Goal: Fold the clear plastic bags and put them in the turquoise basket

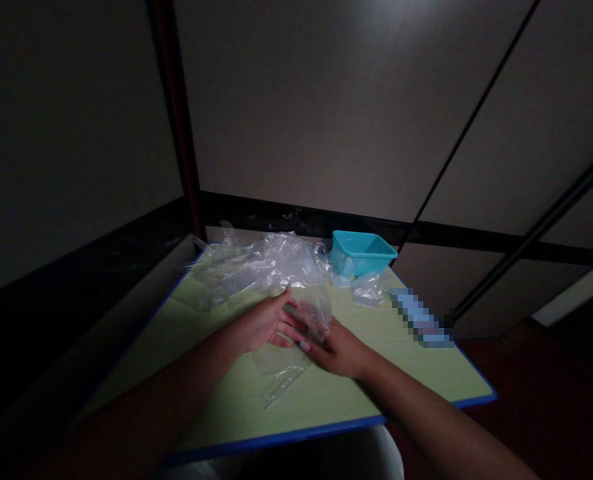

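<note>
My left hand (269, 323) is at the middle of the yellow-green table, palm turned inward, its fingers spread against a clear plastic bag (286, 367). On the bag's right side my right hand (339, 347) has its fingers closed on the same bag, thumb pointing left. The thin bag hangs between and below both hands, over the table top. Beyond the hands lies a heap of clear plastic bags (281, 260). Whether anything is inside the bag between my hands cannot be made out.
A turquoise basket (363, 255) stands at the table's back right, with a small clear packet (370, 291) before it. A blurred bluish item (421, 320) lies along the right edge. The table (226, 413) has a blue rim; panelled walls rise behind and left.
</note>
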{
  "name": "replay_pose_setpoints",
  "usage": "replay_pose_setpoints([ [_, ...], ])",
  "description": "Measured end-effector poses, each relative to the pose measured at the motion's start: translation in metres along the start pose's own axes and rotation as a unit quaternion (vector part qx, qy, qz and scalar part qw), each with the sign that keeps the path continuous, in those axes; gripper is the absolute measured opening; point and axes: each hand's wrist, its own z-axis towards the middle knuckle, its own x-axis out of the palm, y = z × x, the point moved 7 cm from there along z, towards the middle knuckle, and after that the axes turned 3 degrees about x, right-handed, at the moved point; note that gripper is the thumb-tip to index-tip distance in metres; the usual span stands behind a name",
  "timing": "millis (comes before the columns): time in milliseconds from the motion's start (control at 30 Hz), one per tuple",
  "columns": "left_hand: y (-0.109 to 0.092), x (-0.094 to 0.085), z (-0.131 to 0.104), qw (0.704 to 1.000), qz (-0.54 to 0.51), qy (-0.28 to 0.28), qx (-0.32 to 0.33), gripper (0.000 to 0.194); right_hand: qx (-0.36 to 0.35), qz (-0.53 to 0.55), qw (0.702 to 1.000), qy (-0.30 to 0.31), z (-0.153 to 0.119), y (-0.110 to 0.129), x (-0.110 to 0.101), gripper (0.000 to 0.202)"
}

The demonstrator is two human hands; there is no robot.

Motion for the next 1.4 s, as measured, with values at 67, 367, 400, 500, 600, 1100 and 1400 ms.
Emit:
replay_pose_setpoints([
  [67,-0.002,-0.001,-0.001,1.000,-0.009,-0.015,0.006,0.064,-0.003,0.006,1.000,0.005,0.001,0.005,-0.002,0.064],
  [367,-0.004,-0.002,-0.002,0.997,-0.069,-0.035,0.002,0.065,0.014,-0.058,0.995,0.076,-0.004,0.000,0.009,0.079],
  [400,-0.004,-0.001,-0.001,0.997,-0.072,-0.029,0.000,0.067,0.017,-0.064,0.994,0.089,-0.005,-0.001,0.011,0.078],
  [500,-0.003,-0.002,0.000,0.997,-0.077,-0.025,0.002,0.070,0.016,-0.070,0.991,0.115,-0.006,0.002,0.012,0.073],
  [600,-0.002,-0.002,0.001,0.997,-0.077,-0.018,0.010,0.068,0.018,-0.062,0.991,0.114,-0.006,0.003,0.009,0.081],
  [1100,-0.005,0.000,-0.004,0.999,-0.054,0.003,-0.006,0.054,0.063,-0.083,0.991,0.078,-0.012,-0.022,0.009,0.073],
  [1400,-0.006,0.001,-0.005,0.999,-0.040,-0.006,0.001,0.039,0.117,-0.094,0.987,0.052,-0.012,-0.037,0.010,0.065],
])
